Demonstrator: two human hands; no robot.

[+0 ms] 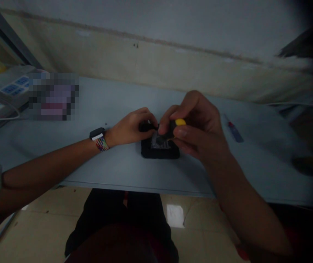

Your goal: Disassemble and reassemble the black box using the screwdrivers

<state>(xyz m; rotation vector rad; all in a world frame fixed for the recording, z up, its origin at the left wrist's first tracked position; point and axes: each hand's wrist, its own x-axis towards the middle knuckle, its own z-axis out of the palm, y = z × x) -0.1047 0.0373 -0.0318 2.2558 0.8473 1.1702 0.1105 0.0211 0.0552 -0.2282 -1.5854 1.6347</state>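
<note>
A small black box-shaped device (160,153) with a printed label on its upper face lies on the light blue table. My left hand (134,126) is closed on its far left side, thumb and fingers pinching a dark part there. Above the device, my right hand (197,128) grips a screwdriver (180,122) by its black handle, whose yellow end faces up. The screwdriver's tip is hidden, so I cannot tell whether it touches a screw.
A second screwdriver (235,132) with a bluish handle and red collar lies on the table (112,168) to the right. Boxes (14,87) and a blurred-out item (56,98) stand at the left. A wall (145,54) runs along the back.
</note>
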